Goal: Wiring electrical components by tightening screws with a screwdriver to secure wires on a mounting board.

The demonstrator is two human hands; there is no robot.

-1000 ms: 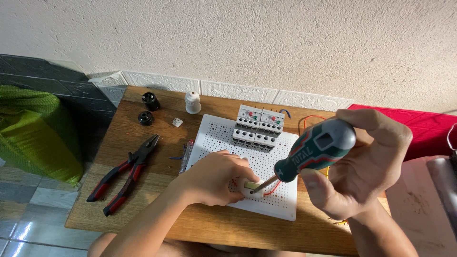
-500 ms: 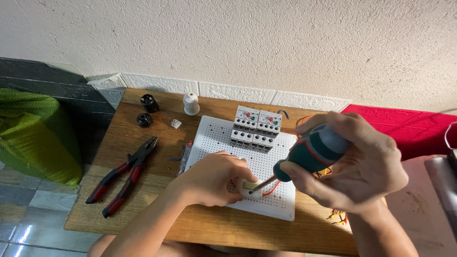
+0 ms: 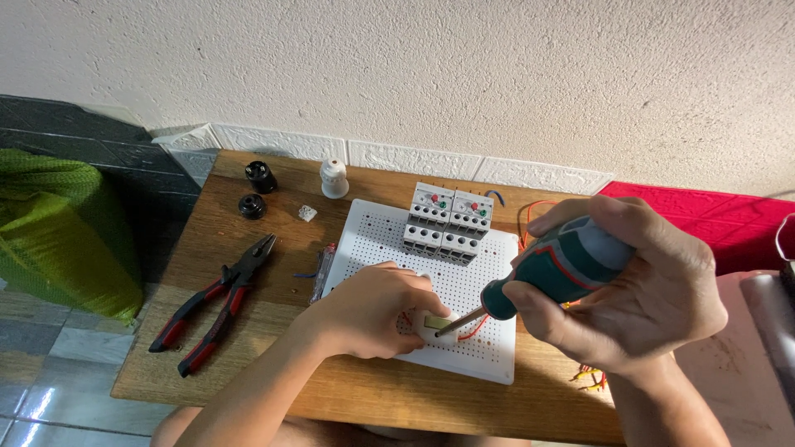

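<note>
Low wooden table (image 3: 273, 389) against a rough plaster wall. White perforated board (image 3: 489, 285) lies flat on it.

Right hand (image 3: 638, 290) wrapped tight around the teal-and-grey handle of a screwdriver (image 3: 563, 266); shaft slants down and left, tip meeting a small pale fitting (image 3: 436, 323) on the near part of the board.

Left hand (image 3: 373, 310) pressed down over that fitting, fingers curled around it, pinning it to the board. Red wire (image 3: 474, 331) loops out from under the hand beside the fitting.

Two grey modular switch units (image 3: 447, 222) stand side by side at the far edge of the board, apparently already mounted. No wire visibly reaches them from here, so the wiring looks mostly undone. Whether the fitting's screw is seated I cannot tell; the tip hides it.

Off the board: red-and-black pliers (image 3: 217, 302) lying open to the left, untouched; a slim clear tester pen (image 3: 321, 271) along the board's left edge; two black round parts (image 3: 257, 189), a white lamp holder (image 3: 334, 178) and a small white block (image 3: 307, 213) near the back. Loose red and orange wire (image 3: 590, 377) at the right. Green sack (image 3: 58, 232) on the floor, red cloth (image 3: 712, 219) at the far right.
</note>
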